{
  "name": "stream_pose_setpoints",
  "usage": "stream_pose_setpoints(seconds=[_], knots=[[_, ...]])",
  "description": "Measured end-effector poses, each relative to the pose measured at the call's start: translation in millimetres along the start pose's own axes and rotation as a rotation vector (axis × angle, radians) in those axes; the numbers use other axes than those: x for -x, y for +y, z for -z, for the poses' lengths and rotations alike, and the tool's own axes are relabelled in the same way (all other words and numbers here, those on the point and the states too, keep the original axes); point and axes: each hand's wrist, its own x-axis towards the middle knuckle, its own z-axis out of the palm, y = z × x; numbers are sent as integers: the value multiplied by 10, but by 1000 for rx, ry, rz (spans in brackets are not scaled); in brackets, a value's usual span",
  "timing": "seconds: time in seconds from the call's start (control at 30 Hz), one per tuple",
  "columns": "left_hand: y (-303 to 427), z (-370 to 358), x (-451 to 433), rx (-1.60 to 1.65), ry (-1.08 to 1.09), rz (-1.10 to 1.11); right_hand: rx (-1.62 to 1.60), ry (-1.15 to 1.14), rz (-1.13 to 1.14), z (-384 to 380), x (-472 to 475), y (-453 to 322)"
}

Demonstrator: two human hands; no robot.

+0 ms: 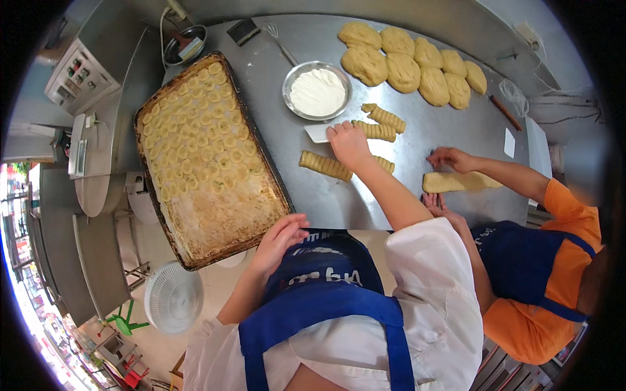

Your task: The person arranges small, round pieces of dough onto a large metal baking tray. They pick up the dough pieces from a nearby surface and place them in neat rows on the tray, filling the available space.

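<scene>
My right hand (348, 144) grips a white plastic dough scraper (317, 133) over the steel table. Around it lie dough rolls cut into slices: one roll (325, 166) on the near left, two (386, 118) beyond the hand, and another (386, 164) partly hidden behind my wrist. Beside the near edge of a large baking tray (220, 215), my left hand (282, 239) holds nothing, its fingers loosely curled. Rows of flat round dough pieces (195, 132) cover the tray's far part; its near part shows bare browned metal.
A metal bowl of white flour or powder (318, 93) stands beyond the scraper, with a whisk (281, 44) behind. Several yellow dough lumps (403, 73) sit at the back right. At right, a co-worker's hands (452, 160) flank a dough strip (459, 182). A fan (173, 297) stands below left.
</scene>
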Motion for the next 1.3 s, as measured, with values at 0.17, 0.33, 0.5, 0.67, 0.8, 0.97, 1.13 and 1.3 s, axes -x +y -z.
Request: stream_pose_setpoints(seconds=[0.17, 0.33, 0.5, 0.67, 0.8, 0.97, 1.13, 1.3], knots=[[325, 33, -721, -332, -36, -43, -623, -1, -709, 718, 716, 7], [464, 254, -1577, -215, 133, 57, -1142, 16, -1302, -131, 2079, -596], [428, 191, -2027, -430, 119, 142, -1673, 429, -1812, -529, 1512, -1465], [414, 386, -2244, -456, 64, 229, -1883, 666, -1837, -501, 508, -1728], [693, 299, -2156, -417, -63, 260, -1964, 742, -1720, -462, 359, -1835], [855, 308, -1917, 132, 78, 385, -1056, 232, -984, -142, 698, -1793], [880, 211, -1401, 578, -99, 359, -448, 268, -364, 858, 710, -1416], [491, 444, -922, 729, -254, 163, -506, 325, -68, 1288, 777, -1204]])
